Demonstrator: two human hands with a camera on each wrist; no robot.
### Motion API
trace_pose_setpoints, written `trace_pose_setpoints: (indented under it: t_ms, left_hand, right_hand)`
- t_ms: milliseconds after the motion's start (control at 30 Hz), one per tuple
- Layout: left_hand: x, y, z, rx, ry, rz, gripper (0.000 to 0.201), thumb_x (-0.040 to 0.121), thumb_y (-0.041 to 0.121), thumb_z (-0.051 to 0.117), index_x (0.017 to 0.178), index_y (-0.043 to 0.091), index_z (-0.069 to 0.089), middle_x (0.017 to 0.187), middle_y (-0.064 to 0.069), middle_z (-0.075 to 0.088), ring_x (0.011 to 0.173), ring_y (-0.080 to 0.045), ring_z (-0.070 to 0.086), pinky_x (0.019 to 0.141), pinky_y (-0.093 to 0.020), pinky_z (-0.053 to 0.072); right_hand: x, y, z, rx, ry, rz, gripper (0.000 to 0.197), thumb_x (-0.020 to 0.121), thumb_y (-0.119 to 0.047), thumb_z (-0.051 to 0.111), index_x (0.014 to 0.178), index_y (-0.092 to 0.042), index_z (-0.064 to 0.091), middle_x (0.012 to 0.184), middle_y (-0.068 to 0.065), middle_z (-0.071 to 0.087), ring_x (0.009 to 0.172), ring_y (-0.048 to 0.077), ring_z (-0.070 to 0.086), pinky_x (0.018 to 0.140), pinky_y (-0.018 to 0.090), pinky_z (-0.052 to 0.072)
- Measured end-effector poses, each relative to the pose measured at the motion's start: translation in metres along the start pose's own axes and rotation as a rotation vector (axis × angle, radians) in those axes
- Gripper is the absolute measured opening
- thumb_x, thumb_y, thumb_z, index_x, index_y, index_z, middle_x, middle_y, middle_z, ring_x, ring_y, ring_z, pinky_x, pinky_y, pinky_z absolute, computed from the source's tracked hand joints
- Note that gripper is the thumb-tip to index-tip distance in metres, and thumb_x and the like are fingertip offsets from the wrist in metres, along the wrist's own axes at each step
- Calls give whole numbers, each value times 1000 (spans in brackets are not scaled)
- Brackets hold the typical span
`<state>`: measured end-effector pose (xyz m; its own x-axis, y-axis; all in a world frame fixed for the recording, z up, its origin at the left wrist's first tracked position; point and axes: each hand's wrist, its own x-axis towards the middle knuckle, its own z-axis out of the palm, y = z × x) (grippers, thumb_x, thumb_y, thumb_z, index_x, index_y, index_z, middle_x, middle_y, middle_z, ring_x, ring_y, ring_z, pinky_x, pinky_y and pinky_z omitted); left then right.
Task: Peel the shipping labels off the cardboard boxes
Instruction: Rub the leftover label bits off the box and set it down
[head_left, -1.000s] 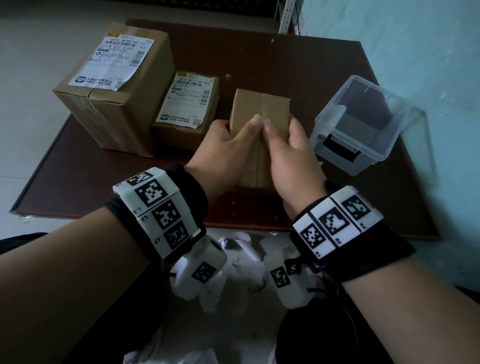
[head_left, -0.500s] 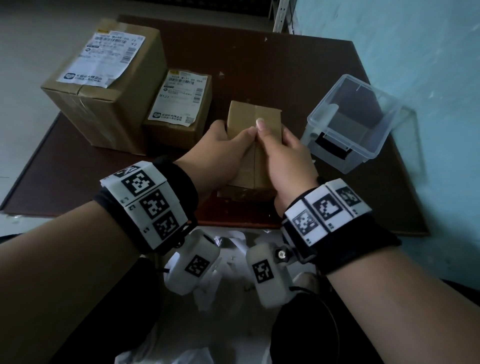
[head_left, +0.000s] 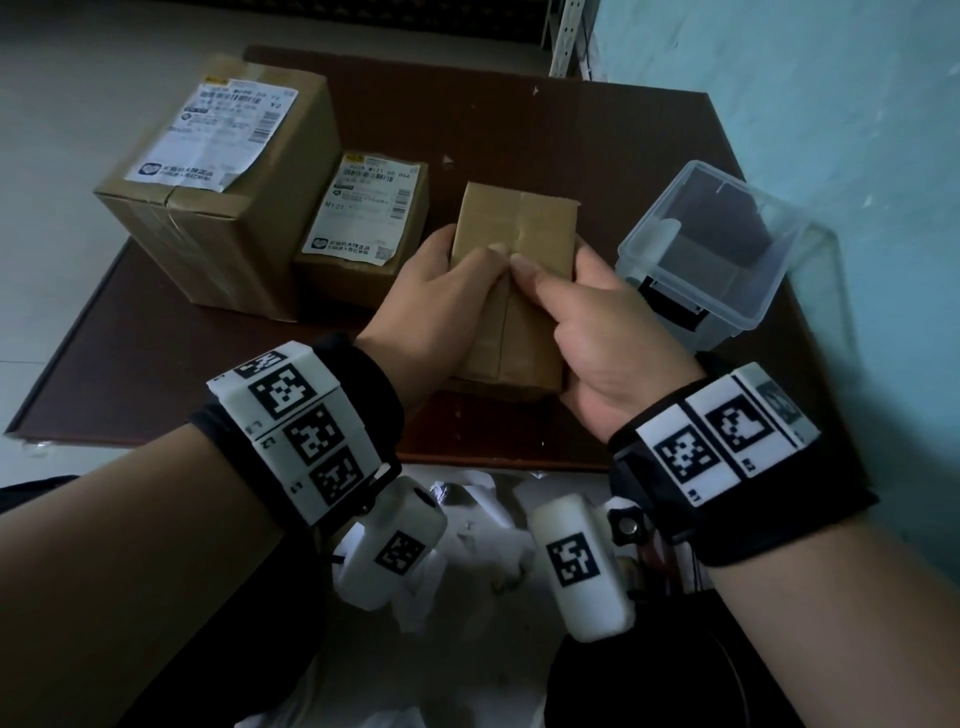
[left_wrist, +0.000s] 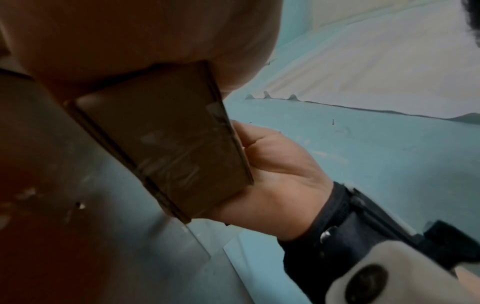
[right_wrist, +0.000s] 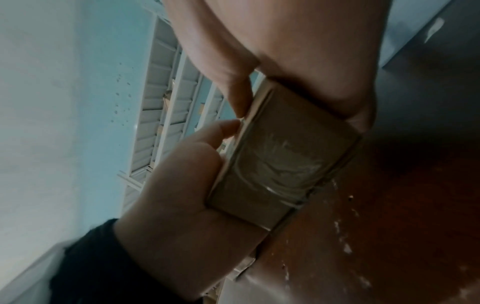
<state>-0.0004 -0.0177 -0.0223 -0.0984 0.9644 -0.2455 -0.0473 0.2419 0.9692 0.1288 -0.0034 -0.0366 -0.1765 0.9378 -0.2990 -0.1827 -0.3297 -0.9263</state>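
A small brown cardboard box (head_left: 519, 228) sits at the table's middle, held from both sides. My left hand (head_left: 457, 270) grips its left side and my right hand (head_left: 566, 291) its right side, both thumbs meeting on the taped seam on top. No label shows on its visible faces. In the wrist views its near end (left_wrist: 168, 148) (right_wrist: 280, 156) carries wrinkled clear tape. A large box (head_left: 171, 223) with a white label (head_left: 223, 130) stands at the back left. A medium box (head_left: 353, 280) beside it bears its own label (head_left: 363, 208).
A clear plastic bin (head_left: 779, 244) stands right of the small box, close to my right hand. The dark brown table (head_left: 545, 114) ends against a teal wall (head_left: 831, 104) on the right. Crumpled white paper (head_left: 483, 525) lies below the table's near edge.
Both hands keep hold of the small box. It has shifted slightly toward me and my thumbs have slid nearer along its top seam.
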Motion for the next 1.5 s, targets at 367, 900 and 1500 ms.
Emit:
trace_pose_setpoints:
  t_ms: [367, 900, 1500]
  left_hand:
    - [13, -3, -5, -32, -43, 148, 32, 102, 25, 57, 132, 14, 56, 117, -7, 72, 104, -18, 73, 89, -38, 61]
    - [8, -13, -9, 427, 194, 381, 20, 98, 31, 62, 105, 15, 71, 87, 3, 74, 76, -9, 70, 67, -36, 59]
    - [16, -23, -18, 554, 78, 240, 22, 97, 40, 65, 101, 22, 76, 79, 11, 73, 67, 5, 66, 52, -7, 44]
  right_hand:
    - [-3, 7, 9, -109, 243, -308, 64, 103, -26, 73, 161, -31, 47, 152, -2, 63, 136, 12, 63, 111, 45, 57]
    - [-1, 16, 9, -468, 177, -379, 60, 111, -21, 60, 167, -27, 37, 175, 1, 34, 158, 11, 36, 117, 10, 37]
    - [1, 20, 5, -741, 167, -226, 61, 115, -26, 49, 171, -22, 25, 179, 1, 21, 164, 13, 20, 120, 16, 21]
